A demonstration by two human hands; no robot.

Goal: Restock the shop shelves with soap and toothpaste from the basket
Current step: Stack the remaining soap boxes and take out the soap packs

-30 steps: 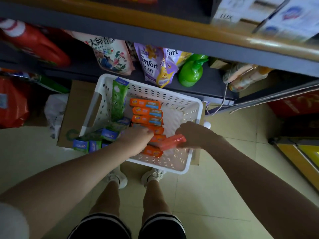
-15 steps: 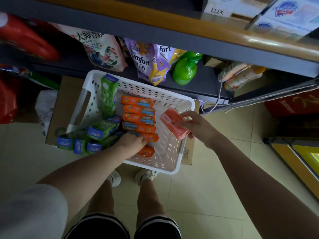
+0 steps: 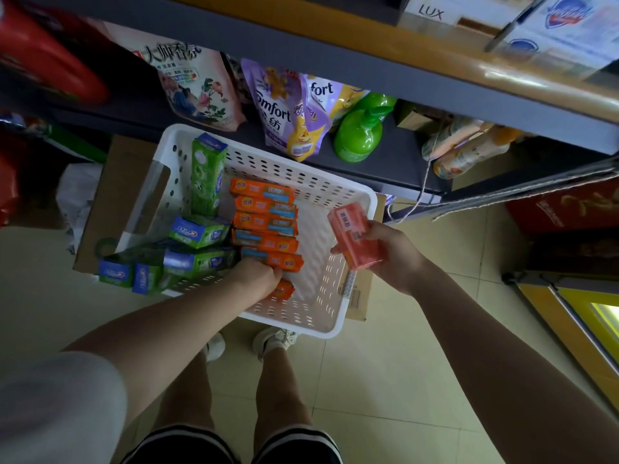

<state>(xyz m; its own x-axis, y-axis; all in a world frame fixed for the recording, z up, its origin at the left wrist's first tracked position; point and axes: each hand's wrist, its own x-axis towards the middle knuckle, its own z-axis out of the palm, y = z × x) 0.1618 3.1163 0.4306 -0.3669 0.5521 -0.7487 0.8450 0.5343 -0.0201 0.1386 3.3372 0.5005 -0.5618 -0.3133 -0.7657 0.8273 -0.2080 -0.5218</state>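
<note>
A white perforated basket (image 3: 336, 324) sits on a cardboard box on the floor. Inside lie several orange soap bars (image 3: 264, 222) in a row and several green toothpaste boxes (image 3: 201, 231) at its left side. My right hand (image 3: 390, 252) holds a pink-orange soap bar (image 3: 353, 234) above the basket's right rim. My left hand (image 3: 256, 277) is down in the basket with its fingers curled around an orange soap bar (image 3: 283, 291) at the near end of the row.
A dark shelf (image 3: 395, 155) behind the basket holds softener pouches (image 3: 284, 118), a green pump bottle (image 3: 358, 135) and a red jug (image 3: 43, 55). Above, a yellow-edged shelf (image 3: 435, 58) carries white soap boxes (image 3: 432, 10). My legs and shoes stand on tiled floor below.
My right hand lifted the pink-orange soap bar up out of the basket and to the right. My left hand stayed low in the basket on the nearest orange bars.
</note>
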